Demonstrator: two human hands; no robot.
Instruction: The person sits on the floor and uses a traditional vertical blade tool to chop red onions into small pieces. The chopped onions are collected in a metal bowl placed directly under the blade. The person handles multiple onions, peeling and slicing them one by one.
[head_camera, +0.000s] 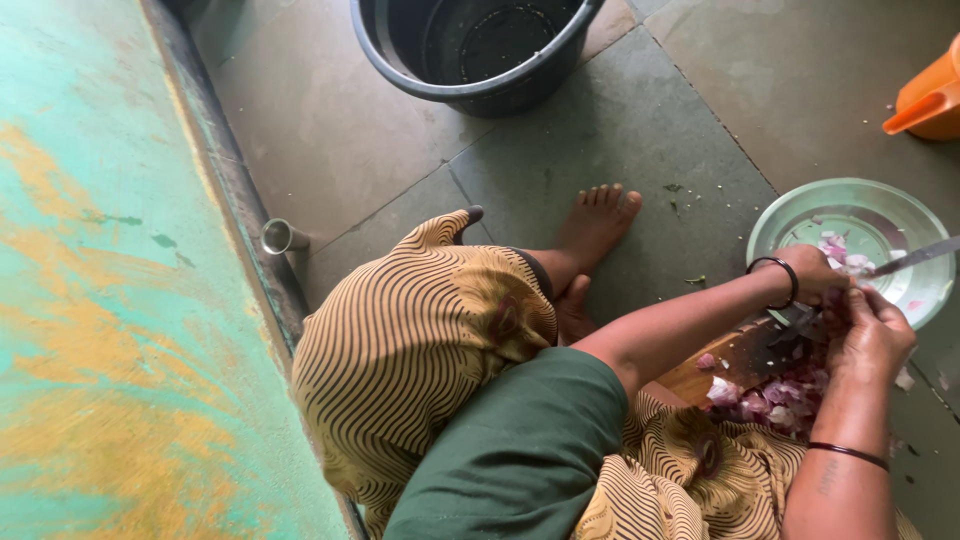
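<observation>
I sit on the floor with a wooden cutting board (735, 360) by my knee, and chopped purple onion (780, 400) is heaped on it. My right hand (872, 335) is closed around a knife (915, 257), whose blade reaches out over a round metal plate (890, 215). My left hand (815, 272), a dark bangle on its wrist, rests at the plate's near rim, next to the blade's base and a small pile of onion pieces (835, 250). Its fingers are bent down and partly hidden.
A large black bucket (470, 50) stands ahead on the grey stone floor. An orange plastic vessel (930, 100) is at the right edge. A small steel cup (280, 237) lies by a worn green wall (100, 300) on my left. My bare foot (595, 225) points forward.
</observation>
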